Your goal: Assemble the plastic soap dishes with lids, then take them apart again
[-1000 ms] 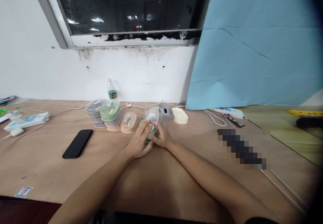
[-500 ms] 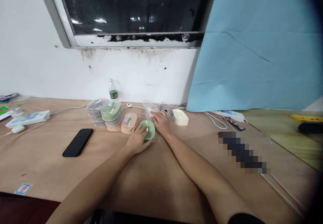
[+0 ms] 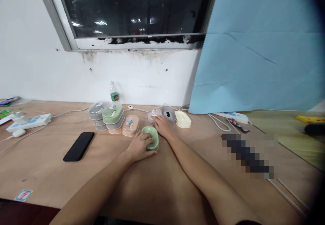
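Observation:
My left hand (image 3: 139,145) lies over the left side of a small green soap dish (image 3: 154,134), with fingers reaching inside its rim and the thumb along the near side. A clear lid (image 3: 154,112) lies low on the table just behind the dish. The fingers of my right hand (image 3: 163,126) are on the near edge of that lid. Grey lids or trays (image 3: 169,114) sit to its right, beside a stack of cream oval pieces (image 3: 183,119). Left of the green dish is a pink soap box (image 3: 130,126) with a clear cover.
Lidded boxes in grey (image 3: 98,111) and green (image 3: 112,113) stand stacked at the back left, before a bottle (image 3: 114,92). A black phone (image 3: 79,146) lies left. Power strips (image 3: 30,121) and cables are on both sides. A blue cloth (image 3: 254,49) hangs at right.
The clear lid was raised and tilted under my right hand; now it lies flat. My left hand stays on the green dish, whose inside shows more plainly. The view has shifted slightly.

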A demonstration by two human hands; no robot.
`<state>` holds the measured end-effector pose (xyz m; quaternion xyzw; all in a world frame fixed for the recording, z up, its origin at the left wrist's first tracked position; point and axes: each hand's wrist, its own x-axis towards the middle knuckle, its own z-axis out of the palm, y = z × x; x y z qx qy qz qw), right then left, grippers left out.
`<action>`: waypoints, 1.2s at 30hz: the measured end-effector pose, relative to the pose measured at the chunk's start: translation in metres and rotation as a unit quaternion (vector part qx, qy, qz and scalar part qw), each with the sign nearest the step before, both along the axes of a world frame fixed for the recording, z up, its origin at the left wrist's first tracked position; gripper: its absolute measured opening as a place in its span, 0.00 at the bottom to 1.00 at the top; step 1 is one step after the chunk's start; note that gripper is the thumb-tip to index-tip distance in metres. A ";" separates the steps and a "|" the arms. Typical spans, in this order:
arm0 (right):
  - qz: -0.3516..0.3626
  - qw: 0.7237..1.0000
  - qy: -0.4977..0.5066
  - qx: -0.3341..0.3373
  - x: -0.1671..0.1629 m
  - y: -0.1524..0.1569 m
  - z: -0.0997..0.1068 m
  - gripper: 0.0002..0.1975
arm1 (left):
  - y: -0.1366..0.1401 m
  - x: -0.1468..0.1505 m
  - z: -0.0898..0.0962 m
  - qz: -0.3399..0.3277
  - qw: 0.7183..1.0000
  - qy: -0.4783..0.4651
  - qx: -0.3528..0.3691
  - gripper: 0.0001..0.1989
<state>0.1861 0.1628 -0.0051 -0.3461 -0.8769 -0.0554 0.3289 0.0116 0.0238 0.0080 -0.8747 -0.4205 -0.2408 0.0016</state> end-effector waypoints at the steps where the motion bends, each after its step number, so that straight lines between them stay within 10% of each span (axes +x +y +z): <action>1: 0.005 1.000 0.010 0.001 0.000 0.000 0.000 0.20 | 0.000 -0.001 -0.001 0.002 1.000 -0.002 -0.005 0.21; 20: 0.074 0.987 0.144 0.023 0.004 -0.022 0.001 0.18 | 0.003 -0.011 0.001 0.066 0.939 -0.337 -0.014 0.16; 36: 0.029 0.970 0.242 -0.002 -0.002 -0.026 -0.006 0.11 | -0.008 -0.004 0.003 0.046 0.928 -0.365 0.063 0.12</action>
